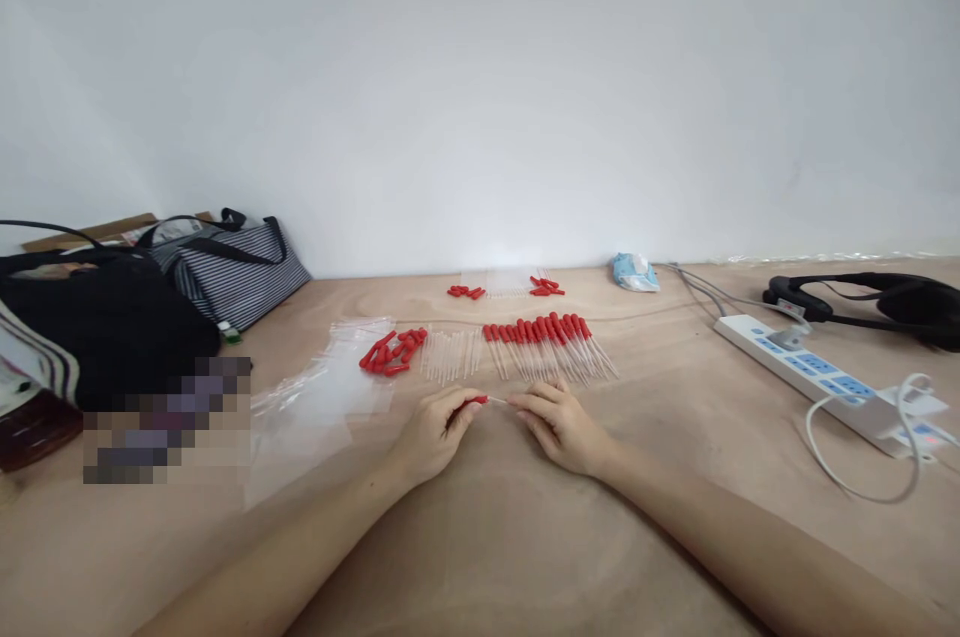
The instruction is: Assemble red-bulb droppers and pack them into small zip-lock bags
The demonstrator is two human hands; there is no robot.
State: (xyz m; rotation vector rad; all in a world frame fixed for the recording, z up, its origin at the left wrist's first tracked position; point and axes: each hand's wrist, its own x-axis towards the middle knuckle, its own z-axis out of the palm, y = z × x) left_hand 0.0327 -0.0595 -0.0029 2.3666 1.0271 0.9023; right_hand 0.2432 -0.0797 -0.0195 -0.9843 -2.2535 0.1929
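Note:
Between the fingertips of my left hand [439,432] is a red rubber dropper bulb [480,400]. My right hand [559,422] pinches the thin clear dropper tube [496,401], whose end meets the bulb; how deep it sits inside I cannot tell. Just beyond my hands, a row of droppers with red bulbs [551,329] lies side by side, tubes pointing toward me. Left of them are several bare clear tubes [451,355], then a heap of loose red bulbs [391,353] lying on clear plastic bags [337,382].
More red bulbs [466,292] and tubes [508,289] lie near the wall, beside a blue tissue pack [634,271]. A power strip [810,372] with cables and a black headset [870,305] are at right. Black [112,327] and striped bags [240,267] stand at left.

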